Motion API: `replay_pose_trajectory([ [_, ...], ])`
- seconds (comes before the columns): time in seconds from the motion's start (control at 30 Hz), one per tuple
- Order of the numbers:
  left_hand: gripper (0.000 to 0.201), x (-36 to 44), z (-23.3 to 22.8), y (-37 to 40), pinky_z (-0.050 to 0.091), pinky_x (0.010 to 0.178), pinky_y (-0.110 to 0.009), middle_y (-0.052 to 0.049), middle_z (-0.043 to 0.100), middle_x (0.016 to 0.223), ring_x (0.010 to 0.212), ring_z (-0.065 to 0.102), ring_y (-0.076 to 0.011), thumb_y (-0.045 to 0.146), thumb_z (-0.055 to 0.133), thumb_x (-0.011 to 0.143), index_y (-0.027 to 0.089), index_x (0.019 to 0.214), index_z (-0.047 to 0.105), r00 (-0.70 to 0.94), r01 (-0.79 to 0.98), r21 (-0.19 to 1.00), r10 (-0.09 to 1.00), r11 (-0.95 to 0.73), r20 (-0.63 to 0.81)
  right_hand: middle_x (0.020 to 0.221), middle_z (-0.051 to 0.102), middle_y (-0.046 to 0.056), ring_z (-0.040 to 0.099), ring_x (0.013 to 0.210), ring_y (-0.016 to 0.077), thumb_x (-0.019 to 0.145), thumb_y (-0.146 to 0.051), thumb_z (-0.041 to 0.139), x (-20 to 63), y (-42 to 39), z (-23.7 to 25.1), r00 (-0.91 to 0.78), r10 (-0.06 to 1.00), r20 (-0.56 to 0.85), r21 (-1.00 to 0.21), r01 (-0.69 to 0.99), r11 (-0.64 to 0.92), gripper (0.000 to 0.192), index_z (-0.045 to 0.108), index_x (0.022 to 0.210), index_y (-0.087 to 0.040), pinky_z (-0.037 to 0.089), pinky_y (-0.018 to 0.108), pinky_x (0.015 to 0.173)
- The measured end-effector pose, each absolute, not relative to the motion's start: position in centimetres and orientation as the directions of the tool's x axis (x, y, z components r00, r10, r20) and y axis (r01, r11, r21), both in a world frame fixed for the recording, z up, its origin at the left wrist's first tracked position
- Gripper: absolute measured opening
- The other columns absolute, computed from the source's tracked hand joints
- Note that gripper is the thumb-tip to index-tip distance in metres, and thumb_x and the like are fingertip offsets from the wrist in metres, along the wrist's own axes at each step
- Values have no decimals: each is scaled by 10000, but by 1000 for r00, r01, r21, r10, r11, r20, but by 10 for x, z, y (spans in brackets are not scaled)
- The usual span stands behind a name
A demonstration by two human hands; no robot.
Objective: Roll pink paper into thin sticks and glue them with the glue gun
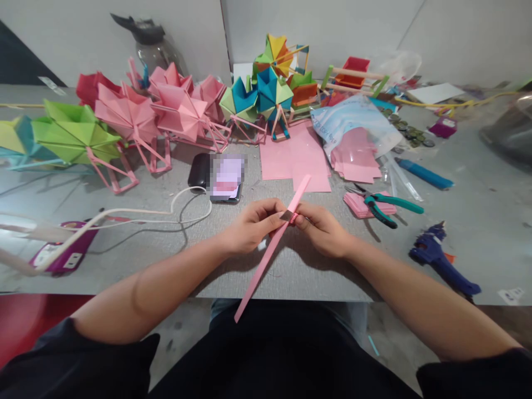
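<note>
A long pink paper strip point(266, 260) runs slantwise between my hands, its lower end hanging past the table's front edge. My left hand point(257, 224) is closed, thumb and fingers pinching the strip near its upper part. A small flat dark piece point(286, 215) shows at the left thumb tip; I cannot make out what it is. My right hand point(322, 227) is closed too, pinching the strip from the other side, where a darker pink bit shows between the fingertips. Beyond the hands lie pink paper sheets point(278, 158) flat on the table.
Folded paper wheels on stands, pink point(128, 113), green point(75, 133) and blue point(272, 91), line the back. A phone point(226, 177) and white cable point(124, 211) lie left. At right are green-handled pliers point(384, 205), a blue cutter point(426, 173) and a glue gun point(443, 260).
</note>
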State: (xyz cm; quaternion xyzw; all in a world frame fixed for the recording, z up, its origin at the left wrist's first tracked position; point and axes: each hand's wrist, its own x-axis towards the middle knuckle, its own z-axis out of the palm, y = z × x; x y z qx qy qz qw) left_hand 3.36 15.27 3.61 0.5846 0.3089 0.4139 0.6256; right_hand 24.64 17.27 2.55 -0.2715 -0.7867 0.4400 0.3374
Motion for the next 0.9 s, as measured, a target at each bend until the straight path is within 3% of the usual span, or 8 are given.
replay_pose_trajectory([
  [0.67, 416, 34, 38, 153, 285, 556, -266, 44, 439, 652, 583, 354, -108, 550, 719, 932, 190, 773, 583, 453, -173, 984, 884, -38, 114, 960, 696, 72, 632, 889, 230, 1091, -527, 473, 249, 179, 22, -656, 703, 277, -859, 159, 487, 401, 713, 976, -227, 527, 411, 830],
  [0.9, 408, 36, 40, 153, 358, 600, -261, 31, 494, 676, 633, 425, -114, 524, 737, 922, 176, 755, 606, 456, -199, 978, 878, -58, 145, 973, 693, 62, 625, 882, 203, 1105, -434, 482, 246, 172, 25, -696, 641, 324, -829, 118, 547, 334, 716, 1018, -212, 528, 389, 865],
])
